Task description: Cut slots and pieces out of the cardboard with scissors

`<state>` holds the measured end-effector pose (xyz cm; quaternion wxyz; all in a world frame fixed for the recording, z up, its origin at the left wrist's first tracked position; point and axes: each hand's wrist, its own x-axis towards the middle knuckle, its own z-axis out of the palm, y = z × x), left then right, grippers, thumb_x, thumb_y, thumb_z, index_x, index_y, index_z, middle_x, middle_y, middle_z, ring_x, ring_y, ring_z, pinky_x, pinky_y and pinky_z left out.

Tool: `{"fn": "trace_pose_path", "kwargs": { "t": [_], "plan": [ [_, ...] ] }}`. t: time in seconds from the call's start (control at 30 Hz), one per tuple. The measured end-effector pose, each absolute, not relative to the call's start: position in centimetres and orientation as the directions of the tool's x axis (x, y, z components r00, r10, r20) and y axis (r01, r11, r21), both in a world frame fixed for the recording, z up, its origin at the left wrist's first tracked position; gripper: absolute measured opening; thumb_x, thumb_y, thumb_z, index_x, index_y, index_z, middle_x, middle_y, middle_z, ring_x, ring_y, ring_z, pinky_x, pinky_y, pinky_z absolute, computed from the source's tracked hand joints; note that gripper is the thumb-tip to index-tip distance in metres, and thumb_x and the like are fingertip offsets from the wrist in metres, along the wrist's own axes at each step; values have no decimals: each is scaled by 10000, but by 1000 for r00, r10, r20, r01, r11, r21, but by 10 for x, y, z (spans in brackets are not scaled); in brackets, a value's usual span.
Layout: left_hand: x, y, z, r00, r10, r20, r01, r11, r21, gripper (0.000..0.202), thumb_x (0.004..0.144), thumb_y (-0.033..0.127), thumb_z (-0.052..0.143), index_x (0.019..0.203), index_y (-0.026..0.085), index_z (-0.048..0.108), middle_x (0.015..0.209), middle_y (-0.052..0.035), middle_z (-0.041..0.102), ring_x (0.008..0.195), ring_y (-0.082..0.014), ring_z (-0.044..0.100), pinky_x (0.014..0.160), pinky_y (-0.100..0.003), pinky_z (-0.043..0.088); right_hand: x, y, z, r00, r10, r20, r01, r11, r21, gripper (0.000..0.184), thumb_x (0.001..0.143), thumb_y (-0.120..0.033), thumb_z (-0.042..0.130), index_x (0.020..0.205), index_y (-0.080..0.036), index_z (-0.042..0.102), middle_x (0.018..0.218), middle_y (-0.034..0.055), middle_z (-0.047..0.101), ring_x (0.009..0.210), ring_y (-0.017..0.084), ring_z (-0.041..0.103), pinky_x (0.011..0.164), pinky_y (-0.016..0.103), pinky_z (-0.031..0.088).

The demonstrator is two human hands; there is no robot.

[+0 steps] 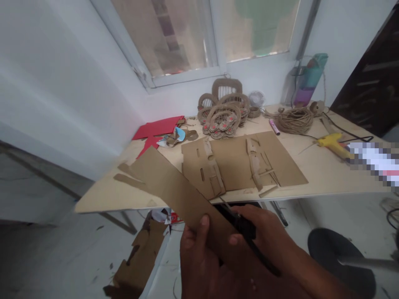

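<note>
A long brown cardboard strip slants from the upper left down toward me, over the table's front edge. My left hand grips its near part, thumb on top. My right hand is closed around a black tool with a thin metal tip, held along the strip's right edge. Its exact kind is hard to make out. Beyond the strip, a larger cardboard sheet lies on the table, with torn, slotted cardboard pieces on it.
On the wooden table are red sheets, woven twine pieces, a rope coil, a yellow glue gun, a pink tube and a small fan. Cardboard scraps and a dark round seat stand below.
</note>
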<state>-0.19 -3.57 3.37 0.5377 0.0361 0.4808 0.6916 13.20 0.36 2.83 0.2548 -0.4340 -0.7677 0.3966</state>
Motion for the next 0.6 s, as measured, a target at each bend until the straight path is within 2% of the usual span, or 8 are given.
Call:
{"fn": "trace_pose_path", "kwargs": {
  "t": [0.13,0.3,0.43,0.5,0.6],
  "plan": [
    [3,-36,31,-453,780,-431,-684,6,730,384,671,258,750,1043,216,666,903,-60,736,815,-208,694,714,-277,555,128,3,25,-487,870,73,530,361,-767,460,741,-516,647,1106,-236,646,877,60,663,799,245,617,711,332,448],
    [3,-38,26,-439,784,-439,-698,9,716,407,641,250,776,1032,214,668,893,-51,736,775,-186,698,679,-243,555,122,7,20,-484,869,106,548,396,-737,517,763,-536,617,1179,-229,619,928,81,662,822,254,618,724,353,452],
    [3,-38,28,-453,775,-441,-695,3,719,437,626,261,786,1044,221,664,877,-51,736,729,-192,698,610,-247,559,122,7,21,-471,869,150,544,420,-726,538,796,-604,537,1159,-219,636,846,84,681,720,245,622,637,330,431],
    [4,-38,30,-456,774,-438,-691,2,723,427,642,262,777,1051,228,662,878,-47,736,734,-184,696,625,-247,559,123,6,23,-472,867,158,534,424,-732,527,814,-618,505,1122,-216,648,818,78,696,706,238,629,620,312,411],
    [5,-37,30,-432,796,-423,-683,18,730,384,694,275,739,1066,225,658,918,-54,732,765,-167,690,669,-239,552,123,6,26,-476,865,158,522,422,-741,493,832,-640,461,923,-204,674,749,53,705,662,210,634,581,276,369]
  ]
}}
